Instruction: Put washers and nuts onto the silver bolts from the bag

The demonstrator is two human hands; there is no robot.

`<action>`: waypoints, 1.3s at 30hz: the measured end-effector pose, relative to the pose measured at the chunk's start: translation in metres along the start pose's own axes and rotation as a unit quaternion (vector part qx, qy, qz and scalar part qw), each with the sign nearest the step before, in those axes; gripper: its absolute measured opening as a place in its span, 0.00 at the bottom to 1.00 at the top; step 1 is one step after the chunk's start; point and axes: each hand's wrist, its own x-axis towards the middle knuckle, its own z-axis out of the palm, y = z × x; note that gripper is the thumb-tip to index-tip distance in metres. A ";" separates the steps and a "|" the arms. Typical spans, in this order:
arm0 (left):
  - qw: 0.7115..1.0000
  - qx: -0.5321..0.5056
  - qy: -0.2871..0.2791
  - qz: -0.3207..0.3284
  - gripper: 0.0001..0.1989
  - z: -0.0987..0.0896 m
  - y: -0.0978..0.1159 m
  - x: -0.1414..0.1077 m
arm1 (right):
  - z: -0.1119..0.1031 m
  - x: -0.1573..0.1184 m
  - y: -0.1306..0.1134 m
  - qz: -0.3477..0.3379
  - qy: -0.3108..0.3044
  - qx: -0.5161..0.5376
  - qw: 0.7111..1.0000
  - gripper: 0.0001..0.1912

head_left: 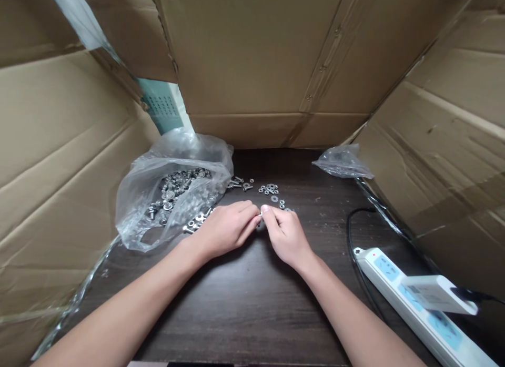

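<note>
My left hand [231, 226] and my right hand [284, 234] meet fingertip to fingertip over the dark table [244, 304]. Both are closed in a pinch around a small shiny metal piece [260, 215], mostly hidden by the fingers, so its kind cannot be made out. Screws and nuts [193, 224] lie beside my left hand, partly behind it. Beyond the fingertips are loose nuts [269, 189], a flat washer [274, 199] and a few screws [235, 183]. An open clear plastic bag [134, 199] full of metal fasteners [177, 185] stands to the left.
A small clear bag [342, 162] lies at the back right. On the right is a white power strip [420, 309] with a white adapter [434, 293] plugged in and a black cable [349, 235]. Cardboard walls [256, 57] enclose the table at the back and sides.
</note>
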 end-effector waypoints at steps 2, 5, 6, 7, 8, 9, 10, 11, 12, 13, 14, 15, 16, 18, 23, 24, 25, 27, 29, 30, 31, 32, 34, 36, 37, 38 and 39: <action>1.000 -0.004 -0.003 -0.004 0.15 0.000 0.000 0.000 | 0.000 0.000 0.000 -0.008 0.002 -0.010 1.000 0.22; 1.000 -0.013 0.006 -0.011 0.14 0.001 -0.001 0.000 | 0.001 0.000 0.001 -0.023 0.010 -0.029 0.999 0.20; 1.000 -0.015 0.014 -0.012 0.13 0.001 0.000 0.000 | 0.001 0.000 0.002 -0.025 0.012 -0.033 0.999 0.20; 0.999 -0.016 0.024 -0.014 0.13 0.001 0.000 0.000 | 0.001 0.000 0.002 -0.027 0.013 -0.034 0.999 0.19; 0.999 -0.016 0.035 -0.016 0.12 0.001 0.001 0.000 | 0.001 0.000 0.002 -0.027 0.015 -0.034 0.999 0.19; 0.999 -0.014 0.045 -0.017 0.12 0.001 0.001 0.000 | 0.001 0.000 0.002 -0.028 0.016 -0.033 0.999 0.18; 0.998 -0.012 0.054 -0.021 0.12 0.001 0.002 0.000 | 0.001 0.001 0.003 -0.029 0.018 -0.031 0.999 0.18; 0.998 -0.012 0.062 -0.026 0.12 0.001 0.003 0.000 | 0.001 0.001 0.003 -0.029 0.019 -0.031 0.999 0.18; 0.997 -0.015 0.069 -0.032 0.11 0.001 0.004 0.000 | 0.001 0.001 0.003 -0.029 0.022 -0.032 0.999 0.19; 0.996 -0.019 0.076 -0.037 0.11 0.000 0.005 0.000 | 0.001 0.002 0.003 -0.029 0.024 -0.034 0.999 0.19; 0.996 -0.022 0.082 -0.040 0.10 0.000 0.005 0.000 | 0.001 0.002 0.003 -0.028 0.027 -0.036 0.999 0.19; 0.995 -0.024 0.087 -0.040 0.10 -0.001 0.006 0.001 | 0.001 0.002 0.002 -0.028 0.029 -0.038 0.998 0.19; 0.995 -0.023 0.090 -0.038 0.10 -0.002 0.006 0.001 | 0.001 0.002 0.002 -0.028 0.031 -0.040 0.998 0.19; 0.996 -0.015 0.089 -0.028 0.10 -0.003 0.007 0.001 | 0.001 0.002 0.001 -0.029 0.034 -0.040 0.998 0.19; 0.997 -0.012 0.073 -0.004 0.13 -0.002 0.005 0.001 | 0.000 0.002 0.001 -0.012 0.031 -0.027 0.999 0.24; 0.997 -0.017 0.073 -0.003 0.13 -0.001 0.005 0.001 | 0.000 0.002 0.001 -0.004 0.031 -0.023 0.999 0.25; 0.997 -0.022 0.075 -0.003 0.13 -0.001 0.004 0.001 | 0.000 0.002 0.001 0.002 0.030 -0.020 0.999 0.26; 0.996 -0.034 0.080 -0.005 0.11 -0.001 0.004 0.001 | -0.001 0.001 0.001 0.005 0.027 -0.015 1.000 0.25; 0.995 -0.043 0.084 -0.009 0.10 -0.002 0.003 0.001 | -0.002 0.000 0.001 -0.003 0.023 -0.014 1.000 0.22; 0.995 -0.046 0.085 -0.011 0.09 -0.002 0.003 0.001 | -0.003 0.000 0.001 -0.009 0.018 -0.015 1.000 0.21; 0.995 -0.049 0.087 -0.014 0.09 -0.002 0.003 0.001 | -0.003 -0.001 0.001 -0.014 0.014 -0.015 1.000 0.19; 0.995 -0.050 0.087 -0.016 0.09 -0.002 0.003 0.001 | -0.004 -0.001 0.001 -0.017 0.009 -0.014 1.000 0.17; 0.995 -0.055 0.087 -0.017 0.09 -0.002 0.002 0.001 | -0.004 -0.002 0.001 -0.021 0.003 -0.014 1.000 0.14; 0.994 -0.061 0.085 -0.014 0.09 -0.002 0.002 0.001 | -0.004 -0.002 0.001 -0.024 0.004 -0.017 1.000 0.12; 0.994 -0.065 0.083 -0.011 0.09 -0.002 0.002 0.000 | -0.004 -0.002 0.001 -0.027 0.006 -0.019 0.999 0.11; 0.994 -0.069 0.082 -0.009 0.09 -0.002 0.002 0.000 | -0.004 -0.002 0.001 -0.032 0.007 -0.021 0.999 0.11; 0.994 -0.073 0.082 -0.007 0.09 -0.002 0.002 0.000 | -0.004 -0.002 0.002 -0.038 0.007 -0.021 0.999 0.11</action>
